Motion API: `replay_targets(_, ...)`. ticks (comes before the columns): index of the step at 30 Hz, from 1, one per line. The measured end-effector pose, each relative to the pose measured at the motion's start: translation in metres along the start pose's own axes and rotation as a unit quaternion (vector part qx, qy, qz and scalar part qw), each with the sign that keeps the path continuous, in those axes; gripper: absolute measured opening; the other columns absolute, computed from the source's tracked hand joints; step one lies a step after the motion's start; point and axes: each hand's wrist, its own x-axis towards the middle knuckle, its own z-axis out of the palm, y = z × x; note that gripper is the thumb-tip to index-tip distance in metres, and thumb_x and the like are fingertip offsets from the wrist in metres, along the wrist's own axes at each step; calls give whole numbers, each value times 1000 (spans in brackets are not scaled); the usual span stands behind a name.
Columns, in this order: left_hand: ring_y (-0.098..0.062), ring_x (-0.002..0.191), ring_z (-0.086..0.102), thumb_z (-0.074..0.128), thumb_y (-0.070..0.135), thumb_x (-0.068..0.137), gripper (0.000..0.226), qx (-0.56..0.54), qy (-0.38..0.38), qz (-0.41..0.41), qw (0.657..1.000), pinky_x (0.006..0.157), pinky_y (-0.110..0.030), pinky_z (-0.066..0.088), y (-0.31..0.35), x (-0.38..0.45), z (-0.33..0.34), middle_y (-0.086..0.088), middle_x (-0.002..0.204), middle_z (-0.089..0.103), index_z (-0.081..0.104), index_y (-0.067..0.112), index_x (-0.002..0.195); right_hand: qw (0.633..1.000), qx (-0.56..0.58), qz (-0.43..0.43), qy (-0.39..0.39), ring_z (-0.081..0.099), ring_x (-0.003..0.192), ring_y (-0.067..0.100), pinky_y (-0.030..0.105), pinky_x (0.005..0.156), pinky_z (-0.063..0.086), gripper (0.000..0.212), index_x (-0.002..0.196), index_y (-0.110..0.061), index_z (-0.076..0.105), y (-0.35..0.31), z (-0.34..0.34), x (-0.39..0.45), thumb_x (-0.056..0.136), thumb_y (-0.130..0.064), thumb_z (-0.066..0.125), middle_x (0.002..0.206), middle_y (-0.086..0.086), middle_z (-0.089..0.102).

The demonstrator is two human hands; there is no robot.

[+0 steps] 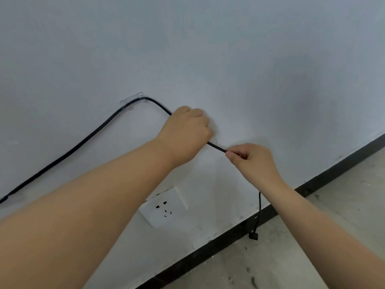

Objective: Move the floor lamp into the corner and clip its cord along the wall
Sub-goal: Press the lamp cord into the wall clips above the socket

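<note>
The left hand, fisted against the wall, covers the black cord, while the right hand pinches it just beside. The cord runs left through a clear clip; its plug dangles right of the socket.

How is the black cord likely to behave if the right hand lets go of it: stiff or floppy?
Probably floppy: beyond the right hand the cord hangs straight down with its plug near the floor. It looks semi-stiff in short spans, curving smoothly out of the clear clip. The left hand would likely keep it from dropping.
</note>
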Motion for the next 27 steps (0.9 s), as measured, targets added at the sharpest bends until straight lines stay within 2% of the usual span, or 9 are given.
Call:
replay_targets(3, -24, 93, 59, 58, -1, 78, 32, -8, -14, 7, 1000, 71, -30, 48, 0, 13, 12, -4, 91, 68, 62, 12, 107, 1000, -5, -3, -1, 49, 50, -1, -2, 51, 35, 16, 80, -5, 72, 7, -4, 3, 83, -7, 57, 53, -16, 48)
replay_targets(5, -26, 107, 47, 44, 0, 88, 36, -11, -64, 2, 998, 71, -33, 39, 1, 25, 18, -6, 108, 59, 50, 12, 121, 1000, 9, 0, -4, 52, 49, -7, -2, 52, 36, 15, 81, -5, 72, 11, -5, 8, 82, -7, 58, 53, -18, 49)
replay_targets(9, -27, 102, 52, 51, -1, 84, 27, -1, -59, 11, 998, 62, -30, 31, 2, 30, 18, -9, 103, 60, 61, 11, 107, 999, 34, 10, -15, 51, 49, -2, 0, 48, 36, 12, 82, -6, 72, 17, -5, 19, 82, -9, 60, 54, -16, 51)
replay_targets(12, -27, 64, 66, 77, -10, 53, 18, 23, 13, 80, 996, 43, -20, 43, -2, 27, 7, -15, 67, 68, 71, 2, 66, 999, 53, 13, 2, 50, 49, -1, 1, 47, 36, 12, 80, -6, 72, 22, -3, 22, 81, -8, 61, 53, -15, 52)
replay_targets(16, -24, 53, 65, 55, -3, 63, 18, 34, 19, 120, 992, 36, -16, 42, -5, 31, 5, -11, 59, 68, 70, 4, 58, 999, 43, -6, 24, 45, 48, 0, 1, 49, 34, 12, 79, -5, 72, 25, -2, 23, 81, -8, 61, 53, -10, 52)
replay_targets(18, -22, 51, 64, 44, 0, 67, 29, 60, 34, 136, 988, 38, -17, 45, -8, 32, 7, -7, 57, 68, 71, 8, 58, 999, 39, -18, 33, 44, 51, 1, 7, 51, 35, 13, 78, -4, 72, 27, -2, 22, 81, -7, 60, 60, -2, 56)
replay_targets(21, -19, 50, 62, 61, 3, 68, 14, 114, 68, 141, 981, 49, -24, 48, -10, 29, 12, -3, 55, 66, 70, 11, 60, 996, 42, -26, 72, 48, 59, 12, 23, 54, 28, 12, 79, -1, 72, 35, 3, 17, 81, -5, 60, 71, 13, 67)
replay_targets(25, -21, 49, 61, 72, 13, 63, 15, 130, 102, 64, 984, 59, -30, 25, -8, 24, 11, -5, 52, 62, 62, 11, 53, 990, 56, -27, 129, 49, 70, 18, 17, 58, 27, 10, 77, 2, 70, 42, 27, 0, 80, -1, 61, 76, 23, 69)
replay_targets(27, -21, 48, 60, 73, 17, 63, 20, 123, 101, 36, 987, 60, -30, 34, -5, 22, 12, -5, 50, 61, 59, 12, 49, 989, 58, -26, 137, 51, 67, 19, 16, 57, 27, 10, 74, 4, 69, 41, 41, -10, 79, 0, 62, 71, 23, 68)
